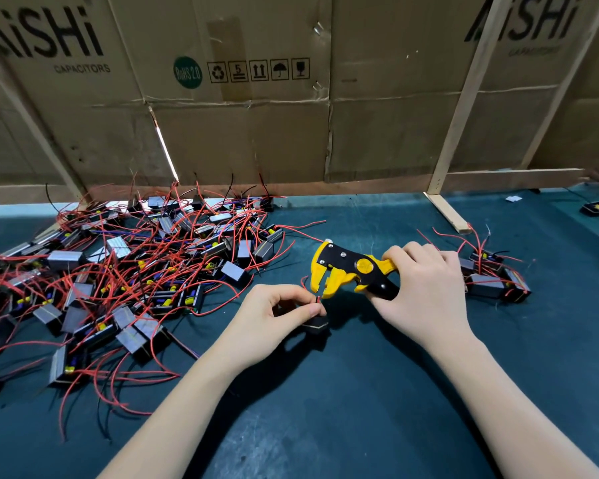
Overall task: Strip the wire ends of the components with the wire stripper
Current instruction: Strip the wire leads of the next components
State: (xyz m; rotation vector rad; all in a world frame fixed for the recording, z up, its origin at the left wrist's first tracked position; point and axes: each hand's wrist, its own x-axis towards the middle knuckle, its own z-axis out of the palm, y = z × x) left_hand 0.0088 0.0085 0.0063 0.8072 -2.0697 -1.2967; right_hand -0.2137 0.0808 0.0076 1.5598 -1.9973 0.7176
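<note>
Both bare forearms reach in from the near edge over the dark green table mat point(325, 426). The left hand point(274, 316) curls its fingers and pinches a thin red wire point(317, 299) between thumb and forefinger, with a small black component point(314, 324) resting on the mat just under the fingertips. The right hand point(426, 288) wraps around the handles of the yellow-and-black wire stripper point(350, 269), whose jaws stand parted right over the wire's end. Left of the hands sprawls a big pile of components point(118, 271) tangled in red leads; a smaller cluster point(495, 274) lies right of the stripper. Behind stands a wall of cardboard point(239, 115) printed "AiSHi CAPACITORS".
</note>
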